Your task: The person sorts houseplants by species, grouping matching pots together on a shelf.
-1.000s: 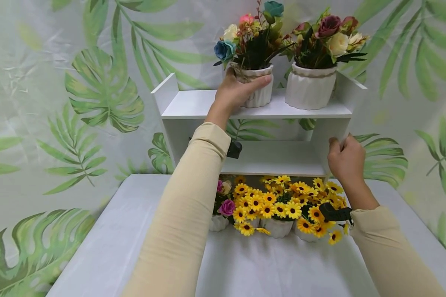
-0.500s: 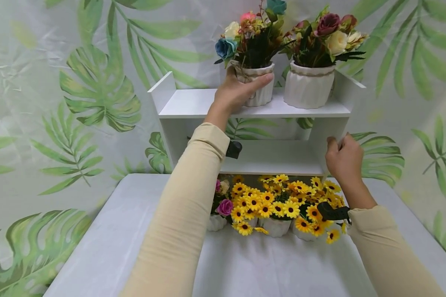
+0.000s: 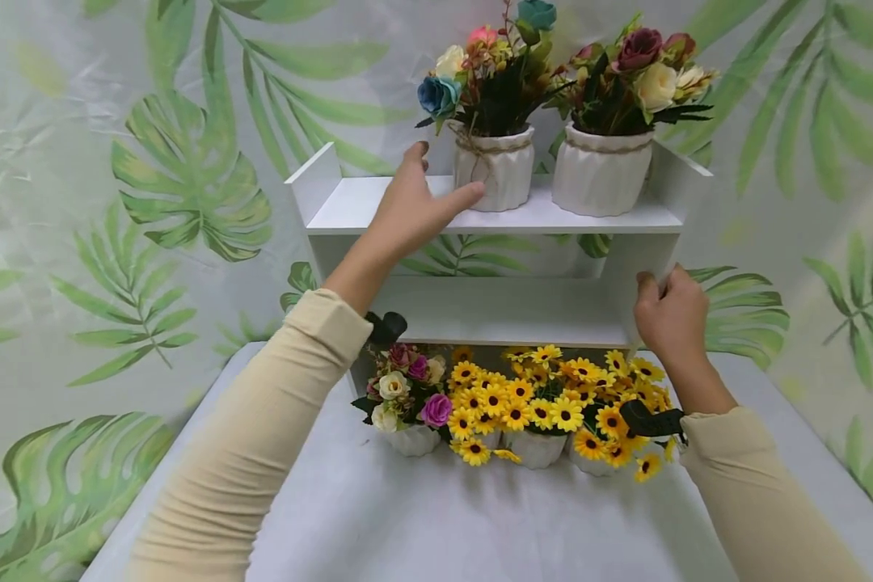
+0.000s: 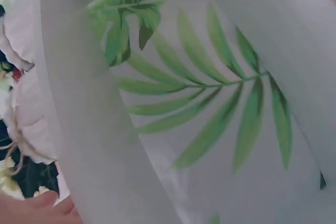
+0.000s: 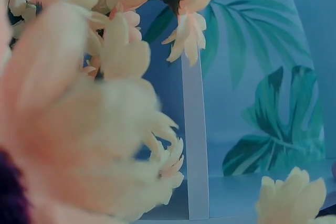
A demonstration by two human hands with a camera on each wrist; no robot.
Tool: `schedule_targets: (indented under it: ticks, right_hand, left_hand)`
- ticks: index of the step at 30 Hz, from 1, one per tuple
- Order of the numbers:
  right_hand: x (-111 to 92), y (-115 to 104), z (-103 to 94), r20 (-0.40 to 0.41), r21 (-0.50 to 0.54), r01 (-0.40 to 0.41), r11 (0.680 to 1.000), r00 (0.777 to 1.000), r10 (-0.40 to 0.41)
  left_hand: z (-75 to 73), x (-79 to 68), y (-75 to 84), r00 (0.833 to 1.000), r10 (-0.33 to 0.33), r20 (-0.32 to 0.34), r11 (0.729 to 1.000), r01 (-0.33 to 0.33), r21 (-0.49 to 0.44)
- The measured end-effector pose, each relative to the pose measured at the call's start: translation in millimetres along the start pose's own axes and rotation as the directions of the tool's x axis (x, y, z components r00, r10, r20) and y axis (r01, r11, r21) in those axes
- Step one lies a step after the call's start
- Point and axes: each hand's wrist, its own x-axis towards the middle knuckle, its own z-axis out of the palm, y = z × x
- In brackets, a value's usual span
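On the top board of a white shelf (image 3: 495, 311) stand two ribbed white flower pots. My left hand (image 3: 415, 206) is just left of the left flower pot (image 3: 505, 174), fingers spread and thumb extended; the thumb tip overlaps the pot's edge, and contact cannot be told. Twine circles this pot, with blue, pink and cream roses above. The right flower pot (image 3: 602, 174) bears maroon and cream roses. My right hand (image 3: 672, 315) grips the shelf's right side panel with curled fingers. In the left wrist view, fingertips (image 4: 44, 203) show near the pots at the lower left.
Below the shelf, a pot of purple and cream roses (image 3: 411, 404) stands at the left. Several yellow daisy-like flowers (image 3: 546, 404) in white pots fill the middle and right, close under my right wrist. A white cloth (image 3: 480, 525) covers the table; a leaf-patterned backdrop (image 3: 204, 178) hangs behind.
My left hand has let go of the left flower pot and moved left and slightly down. The rose pot below has come into view. My right hand keeps its grip on the panel.
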Motion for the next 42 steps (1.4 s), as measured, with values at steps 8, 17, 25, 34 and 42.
schedule_targets:
  ticks: [8,17,25,34,42]
  right_hand:
    - [0.8,0.0,-0.1,0.014,-0.017,-0.025,1.000,1.000,0.025]
    - [0.2,1.9,2.6,0.008,-0.012,0.001,1.000,1.000,-0.001]
    - [0.3,1.0,2.1,0.020,0.001,0.012,1.000,1.000,-0.012]
    - [2.3,0.2,-1.1,0.010,-0.012,-0.016,1.000,1.000,0.016]
    - [2.1,0.4,-2.0,0.005,-0.017,-0.014,1.000,1.000,0.014]
  left_hand:
    - [-20.5,-77.7,-55.1,0.913,0.337,-0.230,0.941,-0.334,0.053]
    - [1.3,-155.9,-171.1,0.987,0.122,-0.101,0.990,-0.114,0.085]
    - [26.6,-182.1,-226.0,0.956,-0.289,0.043,0.947,0.292,-0.135]
    - [75.6,-180.1,-234.5,0.913,-0.386,0.128,0.906,0.402,-0.132]
    - [101.9,-169.2,-245.2,0.923,-0.368,0.112,0.904,0.384,-0.188]
